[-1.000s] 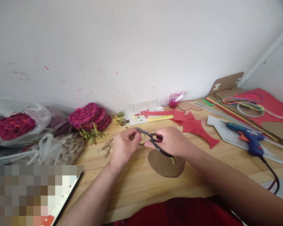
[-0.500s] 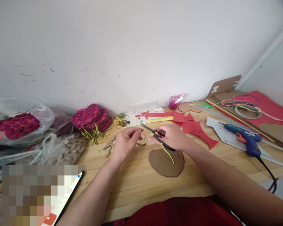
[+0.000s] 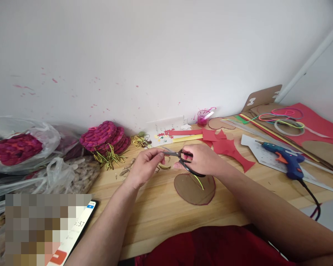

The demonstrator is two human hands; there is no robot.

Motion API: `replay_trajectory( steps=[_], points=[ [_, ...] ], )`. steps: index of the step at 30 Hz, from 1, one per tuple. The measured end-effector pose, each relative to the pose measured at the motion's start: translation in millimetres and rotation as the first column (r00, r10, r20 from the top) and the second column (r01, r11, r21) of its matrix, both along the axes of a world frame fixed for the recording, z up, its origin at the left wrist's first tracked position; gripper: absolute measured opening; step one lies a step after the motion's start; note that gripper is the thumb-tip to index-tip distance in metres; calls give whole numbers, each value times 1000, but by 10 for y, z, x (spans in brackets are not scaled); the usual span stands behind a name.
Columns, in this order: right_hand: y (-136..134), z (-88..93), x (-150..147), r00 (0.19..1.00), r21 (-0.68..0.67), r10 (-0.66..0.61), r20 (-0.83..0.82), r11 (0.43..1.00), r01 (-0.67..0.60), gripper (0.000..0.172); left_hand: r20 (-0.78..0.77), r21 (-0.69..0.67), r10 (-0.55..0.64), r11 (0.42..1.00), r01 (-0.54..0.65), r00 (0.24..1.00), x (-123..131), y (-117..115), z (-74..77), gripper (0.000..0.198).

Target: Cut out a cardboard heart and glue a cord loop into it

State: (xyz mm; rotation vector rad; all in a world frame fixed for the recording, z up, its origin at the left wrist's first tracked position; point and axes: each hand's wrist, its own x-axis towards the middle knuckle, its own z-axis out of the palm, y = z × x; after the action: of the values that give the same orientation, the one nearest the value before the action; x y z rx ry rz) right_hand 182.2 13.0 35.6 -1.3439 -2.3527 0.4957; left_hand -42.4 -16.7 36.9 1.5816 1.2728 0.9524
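My right hand (image 3: 201,159) grips a pair of scissors with black handles (image 3: 192,170), its fingers in the loops. The blades (image 3: 171,153) point left and reach the fingertips of my left hand (image 3: 147,162). That hand is pinched closed; whatever sits between its thumb and finger is too small to make out. Below the scissors a round cardboard piece with a dark red edge (image 3: 192,192) lies flat on the table. A yellow-green cord (image 3: 199,182) rests over it. Short yellow and dark cord bits (image 3: 165,167) lie behind my left hand.
Purple braided discs (image 3: 104,136) with yellow-green strands are stacked at back left, beside plastic bags (image 3: 54,136). A blue glue gun (image 3: 290,159) lies on the right. Red paper scraps (image 3: 230,149) and a pink cup (image 3: 203,118) stand toward the wall. A phone (image 3: 77,232) is at lower left.
The scissor blades have moved left and closed together at my left fingertips. Both hands stay at nearly the same place, and the view has shifted slightly.
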Motion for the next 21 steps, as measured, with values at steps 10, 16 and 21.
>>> replay_trajectory(
  steps=[10,16,21],
  points=[
    [-10,-34,0,999,57,51,-9,997,-51,51,18,-65,-68,995,69,997,-3,-13,44,25],
    [-21,-51,-29,999,54,49,-21,997,-48,53,163,-156,-42,986,67,986,5,-5,26,22],
    [-35,-34,-33,999,51,41,-25,998,-39,53,255,-210,-8,976,63,967,-8,15,-25,21]
  ],
)
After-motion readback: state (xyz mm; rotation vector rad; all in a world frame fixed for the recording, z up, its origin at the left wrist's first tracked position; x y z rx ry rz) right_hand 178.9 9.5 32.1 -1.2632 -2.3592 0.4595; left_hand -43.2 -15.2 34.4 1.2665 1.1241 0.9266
